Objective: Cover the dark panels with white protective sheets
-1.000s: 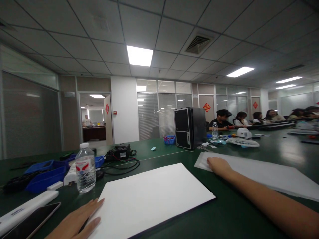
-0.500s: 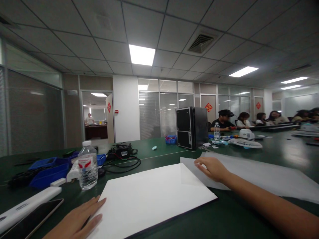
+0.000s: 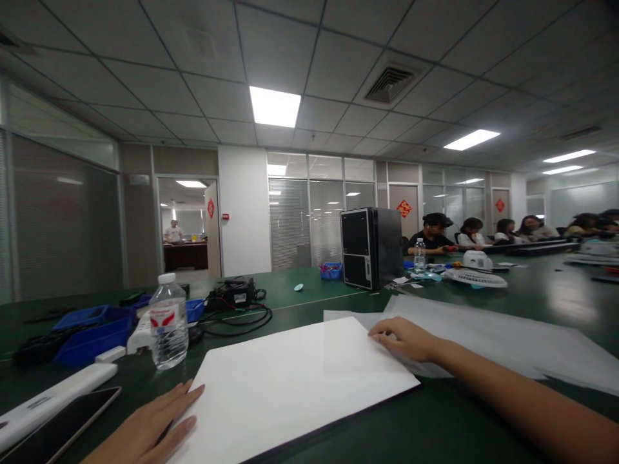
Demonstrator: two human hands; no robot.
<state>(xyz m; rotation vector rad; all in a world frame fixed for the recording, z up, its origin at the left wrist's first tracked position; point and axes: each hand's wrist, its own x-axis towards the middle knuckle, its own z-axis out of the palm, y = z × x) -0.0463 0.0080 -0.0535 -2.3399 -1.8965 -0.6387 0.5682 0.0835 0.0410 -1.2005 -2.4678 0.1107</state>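
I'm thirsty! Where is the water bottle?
The water bottle stands on the left of the green table, just past the left hand, beside the blue bins and left of the white board.

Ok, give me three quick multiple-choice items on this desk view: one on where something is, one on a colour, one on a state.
1. Where does the water bottle stand?
A. left of the white board
B. right of the board
C. on the board

2. What colour are the bins left of the bottle?
A. red
B. blue
C. yellow

3. What is the right hand doing?
A. hanging in the air above the table
B. gripping the bottle
C. resting on a thin sheet that overlaps the board's far right corner

Answers:
1 A, the bottle is upright on the green table off the board's left edge.
2 B, both bins are clearly blue.
3 C, the fingers lie on the translucent sheet where it laps over the board; the left hand lies flat at the board's near left corner.
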